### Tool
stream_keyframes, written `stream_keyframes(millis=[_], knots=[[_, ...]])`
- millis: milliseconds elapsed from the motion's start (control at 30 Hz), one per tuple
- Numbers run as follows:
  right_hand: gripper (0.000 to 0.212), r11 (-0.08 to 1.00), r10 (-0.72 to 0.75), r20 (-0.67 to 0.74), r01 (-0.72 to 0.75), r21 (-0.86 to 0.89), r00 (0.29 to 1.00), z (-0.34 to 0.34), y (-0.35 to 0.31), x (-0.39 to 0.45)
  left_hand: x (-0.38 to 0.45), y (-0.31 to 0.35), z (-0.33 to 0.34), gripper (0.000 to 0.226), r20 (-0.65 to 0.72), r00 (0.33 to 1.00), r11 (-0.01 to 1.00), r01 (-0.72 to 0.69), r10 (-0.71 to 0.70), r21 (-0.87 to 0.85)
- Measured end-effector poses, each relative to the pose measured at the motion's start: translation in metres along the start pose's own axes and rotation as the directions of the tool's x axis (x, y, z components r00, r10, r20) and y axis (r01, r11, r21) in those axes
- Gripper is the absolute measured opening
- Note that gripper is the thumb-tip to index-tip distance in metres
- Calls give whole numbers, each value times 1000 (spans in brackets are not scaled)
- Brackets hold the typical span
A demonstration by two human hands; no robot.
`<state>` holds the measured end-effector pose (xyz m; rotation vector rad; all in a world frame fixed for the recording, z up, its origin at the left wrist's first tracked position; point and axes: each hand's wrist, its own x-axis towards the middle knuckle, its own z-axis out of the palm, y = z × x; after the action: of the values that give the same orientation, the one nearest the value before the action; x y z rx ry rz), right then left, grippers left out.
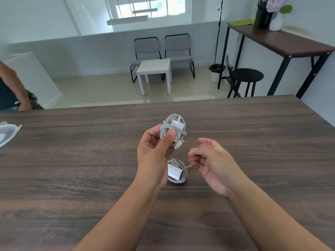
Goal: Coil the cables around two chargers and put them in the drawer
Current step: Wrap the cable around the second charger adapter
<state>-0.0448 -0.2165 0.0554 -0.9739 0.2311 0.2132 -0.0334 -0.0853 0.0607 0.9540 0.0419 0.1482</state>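
My left hand (154,151) holds a white charger (175,126) above the table, its grey cable wound round it and the plug end hanging loose below the thumb. A second white charger (176,172) with its cable coiled round it lies on the dark wooden table (72,169), just under my left wrist. My right hand (212,163) hovers to the right of both chargers with fingers loosely curled, holding nothing. No drawer is in view.
A pale object (7,133) lies at the table's left edge. Another person's arm (10,87) shows at far left. Beyond the table stand a white side table (154,69), two grey chairs, a black stool (247,75) and a tall dark table.
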Motion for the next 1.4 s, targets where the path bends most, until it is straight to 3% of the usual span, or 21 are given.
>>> stream_keyframes(millis=[67,167,267,433,967,1167,1300,1400], knots=[[19,994,22,33,-19,-105,999,-6,-12,2,1,2,-3,31,14,1000,1000,1,-1,6],[26,945,92,121,-49,-325,988,-5,-15,4,-1,-1,-6,33,26,1000,1000,17,-18,20],[26,914,61,156,8,-406,986,1,-10,4,-3,-5,-8,31,33,999,999,35,-36,25],[26,893,-33,208,122,-433,978,5,-6,5,-2,-1,-11,31,56,998,999,30,-31,23],[31,906,-48,238,142,-399,970,7,-6,9,-6,-8,-2,39,6,997,997,-78,78,0],[18,812,-110,209,209,-545,972,1,-10,9,3,-3,-10,32,81,997,1000,20,-22,17],[19,854,-126,140,179,-488,982,-5,-12,16,5,4,-20,46,156,988,984,-24,-4,178],[21,881,-99,209,184,-435,973,-8,-14,21,7,5,-32,47,232,972,913,-80,-17,401]])
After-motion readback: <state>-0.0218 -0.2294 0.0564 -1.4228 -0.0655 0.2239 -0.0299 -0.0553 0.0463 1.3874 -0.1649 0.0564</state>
